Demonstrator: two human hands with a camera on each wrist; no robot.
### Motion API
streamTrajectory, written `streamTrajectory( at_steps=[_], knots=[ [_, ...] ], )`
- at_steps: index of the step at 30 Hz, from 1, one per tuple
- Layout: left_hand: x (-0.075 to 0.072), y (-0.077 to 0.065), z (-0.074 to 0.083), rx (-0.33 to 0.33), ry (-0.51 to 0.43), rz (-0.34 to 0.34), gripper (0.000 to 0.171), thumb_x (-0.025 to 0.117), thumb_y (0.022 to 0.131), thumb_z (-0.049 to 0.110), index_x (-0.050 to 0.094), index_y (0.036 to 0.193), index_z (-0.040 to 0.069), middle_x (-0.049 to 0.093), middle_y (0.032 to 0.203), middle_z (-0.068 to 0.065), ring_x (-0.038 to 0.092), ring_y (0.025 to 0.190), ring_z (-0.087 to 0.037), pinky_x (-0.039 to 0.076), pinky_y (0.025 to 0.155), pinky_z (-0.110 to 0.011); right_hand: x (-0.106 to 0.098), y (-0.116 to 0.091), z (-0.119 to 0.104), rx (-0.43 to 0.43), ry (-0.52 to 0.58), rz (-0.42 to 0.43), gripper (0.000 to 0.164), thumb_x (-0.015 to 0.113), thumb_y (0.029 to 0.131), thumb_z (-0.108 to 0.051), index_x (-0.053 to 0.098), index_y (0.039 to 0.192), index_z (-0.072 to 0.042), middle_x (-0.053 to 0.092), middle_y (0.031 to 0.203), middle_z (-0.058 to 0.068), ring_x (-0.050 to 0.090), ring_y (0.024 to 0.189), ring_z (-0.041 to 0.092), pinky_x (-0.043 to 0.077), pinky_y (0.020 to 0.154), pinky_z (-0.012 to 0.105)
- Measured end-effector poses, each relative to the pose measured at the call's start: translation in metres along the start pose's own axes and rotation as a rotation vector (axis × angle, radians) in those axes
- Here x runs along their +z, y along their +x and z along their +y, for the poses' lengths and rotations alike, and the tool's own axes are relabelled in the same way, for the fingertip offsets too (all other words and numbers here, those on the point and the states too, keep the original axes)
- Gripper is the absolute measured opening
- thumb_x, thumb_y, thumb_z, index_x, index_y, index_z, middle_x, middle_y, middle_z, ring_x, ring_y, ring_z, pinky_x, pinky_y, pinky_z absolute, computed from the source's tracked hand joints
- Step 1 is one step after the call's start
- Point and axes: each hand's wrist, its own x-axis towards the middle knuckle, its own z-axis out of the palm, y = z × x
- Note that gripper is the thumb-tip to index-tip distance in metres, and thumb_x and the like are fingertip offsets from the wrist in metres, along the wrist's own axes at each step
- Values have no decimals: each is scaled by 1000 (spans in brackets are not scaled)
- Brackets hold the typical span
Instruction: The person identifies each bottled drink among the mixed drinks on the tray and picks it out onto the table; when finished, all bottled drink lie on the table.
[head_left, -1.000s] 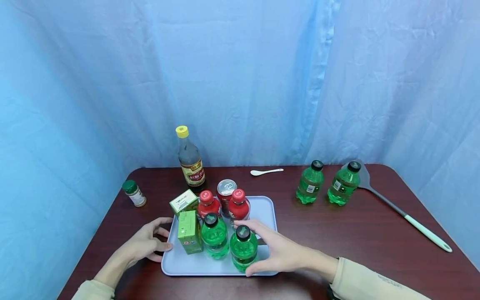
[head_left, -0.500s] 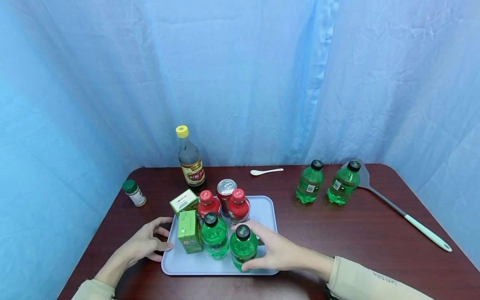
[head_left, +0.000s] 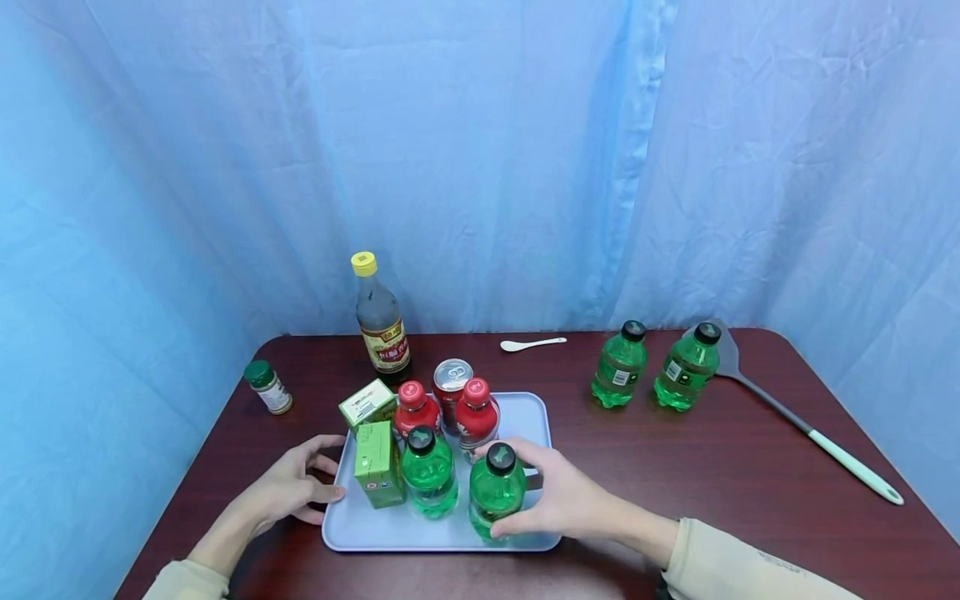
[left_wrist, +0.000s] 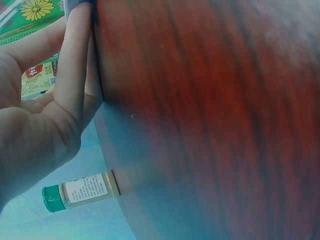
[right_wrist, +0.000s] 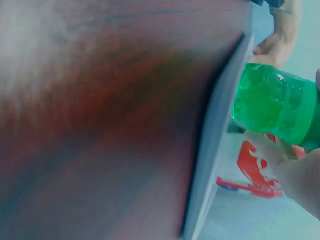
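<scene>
Left hand point(head_left: 294, 483): is resting unclenched fingers against the tray's point(head_left: 352, 527) left edge. Right hand point(head_left: 558, 498): is grasping a green bottle point(head_left: 495, 490) toward the front right corner, a gap parting it from a second bottle point(head_left: 430, 477) leftward. Red bottle point(head_left: 476, 415): standing behind. Change: green bottle is sitting slightly farther right than earlier.

Your left grip point(head_left: 292, 479) is kinda loose, thumb sitting well apart from the index finger, with your left forearm point(head_left: 227, 536) angling up from the lower left. Your right grip point(head_left: 562, 497) is curled into a C, thumb nearest you, fingers round the far side, right forearm point(head_left: 637, 527) coming in from the lower right.
</scene>
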Motion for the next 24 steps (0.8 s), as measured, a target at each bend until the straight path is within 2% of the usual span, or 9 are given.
streamTrajectory(
  at_steps=[7,12,14,18,24],
  knots=[
    [-1,-2,1,-3,5,9,81,77,82,-3,36,151,4,52,112,-21,64,87,-30,61,62,-50,-20,-7,-6,13,28,66,75,89,79,-21,50,143,-19,60,134,1,61,115,22,56,89,40],
    [-1,-2,0,-4,8,12,81,78,82,-3,37,151,4,52,112,-21,63,87,-30,61,62,-50,-35,-14,-3,-36,77,162,75,90,77,-12,47,139,-17,57,135,5,63,113,25,60,83,40],
    [-1,-1,-1,-6,8,13,81,78,81,-3,37,151,4,52,112,-21,63,87,-30,61,62,-50,-42,-17,-1,-52,47,196,76,91,76,-13,48,139,-19,57,137,4,62,115,24,59,85,39],
    [0,-1,-1,-8,7,13,81,78,82,-4,37,151,4,52,112,-21,63,87,-30,61,63,-50,-58,-25,4,-32,-12,253,76,91,77,-15,49,140,-24,57,137,1,62,116,22,58,88,37],
    [1,0,1,-5,6,9,80,77,82,-4,37,151,4,51,112,-21,63,87,-30,61,62,-50,-82,-37,20,-29,35,320,77,88,77,-5,47,142,-14,56,139,11,61,120,21,60,84,40]
  ],
)
